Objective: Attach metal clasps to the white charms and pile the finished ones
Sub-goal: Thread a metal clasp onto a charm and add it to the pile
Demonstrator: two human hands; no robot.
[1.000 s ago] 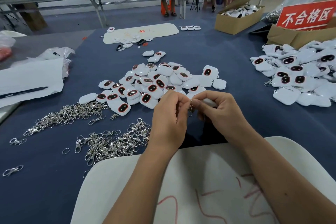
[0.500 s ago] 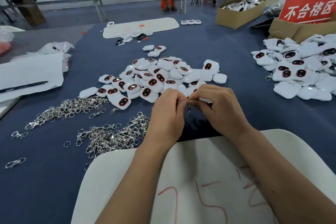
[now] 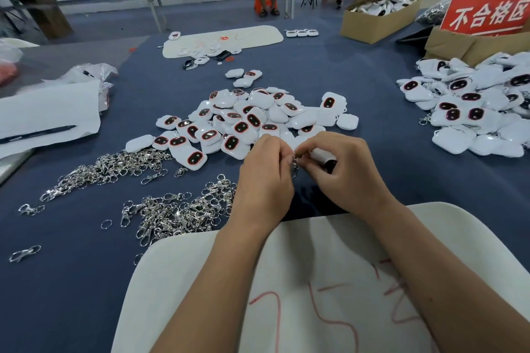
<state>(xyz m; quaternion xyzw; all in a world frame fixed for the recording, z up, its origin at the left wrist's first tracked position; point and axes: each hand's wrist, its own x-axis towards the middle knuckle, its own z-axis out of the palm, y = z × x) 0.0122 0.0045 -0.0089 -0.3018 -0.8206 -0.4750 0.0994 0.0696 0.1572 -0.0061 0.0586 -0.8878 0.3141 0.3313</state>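
My left hand (image 3: pixel 265 178) and my right hand (image 3: pixel 348 172) meet over the blue table, fingertips together. Between them hangs a small metal clasp (image 3: pixel 294 162), pinched by the left fingers. My right hand grips a white charm (image 3: pixel 324 158), mostly hidden under its fingers. Just beyond my hands lies a heap of loose white charms (image 3: pixel 246 120) with dark oval faces. Two piles of metal clasps (image 3: pixel 177 213) lie to the left of my hands. A pile of charms with clasps on them (image 3: pixel 473 112) sits at the right.
A white board with red scribbles (image 3: pixel 315 295) lies under my forearms at the near edge. White paper with a pen (image 3: pixel 43 120) is at left. Cardboard boxes (image 3: pixel 378 18) and a red sign (image 3: pixel 487 13) stand at the back right. A white mat (image 3: pixel 223 39) lies far across.
Both hands stay together working the clasp at the charm. The view has tilted slightly, so the hands and piles sit a little higher in the frame.
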